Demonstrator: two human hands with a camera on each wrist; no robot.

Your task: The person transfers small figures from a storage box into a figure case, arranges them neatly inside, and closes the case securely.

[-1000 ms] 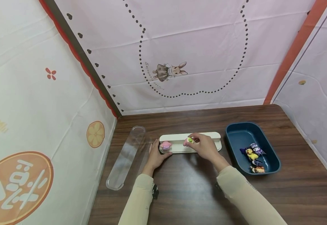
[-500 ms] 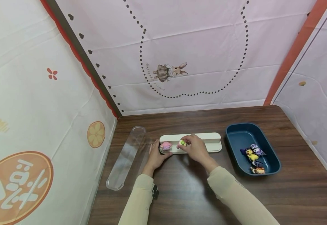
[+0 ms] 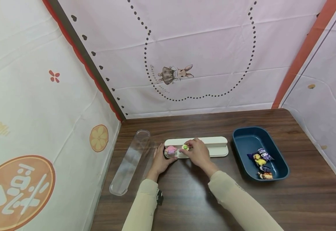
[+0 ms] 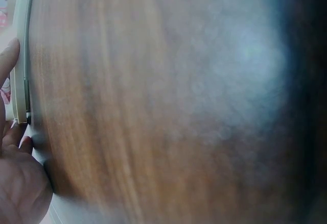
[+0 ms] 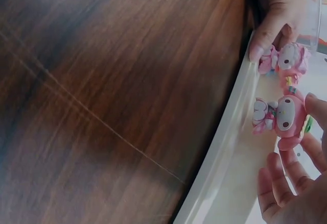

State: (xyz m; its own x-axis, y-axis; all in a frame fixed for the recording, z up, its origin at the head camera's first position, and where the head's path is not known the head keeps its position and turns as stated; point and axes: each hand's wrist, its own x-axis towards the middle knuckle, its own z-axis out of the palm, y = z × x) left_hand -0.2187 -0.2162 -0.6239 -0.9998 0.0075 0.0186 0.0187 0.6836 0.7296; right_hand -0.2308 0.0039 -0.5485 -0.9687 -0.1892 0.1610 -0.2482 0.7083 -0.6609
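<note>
A long white stepped display base (image 3: 219,152) lies on the table. My left hand (image 3: 159,162) grips its left end, thumb along the front edge. On that end stands a pink figurine (image 3: 171,149) with a white face. My right hand (image 3: 200,154) pinches a second pink figurine (image 5: 289,118) by the head, over the base's front step and close beside the first. Its green-and-cream top (image 3: 185,147) shows between the fingers in the head view. In the left wrist view only part of the left hand (image 4: 23,178) and the base's edge appear, beside blurred wood.
A dark blue tray (image 3: 241,163) on the right holds several small figurines (image 3: 259,158), among them yellow and purple ones. A clear plastic cover (image 3: 128,163) lies slanted on the left. Printed cloth (image 3: 220,64) hangs behind the wooden table (image 3: 185,199) and along both sides.
My right hand has moved left along the base with the pinched figurine, bringing it close to the standing one. The left hand has stayed on the base's end.
</note>
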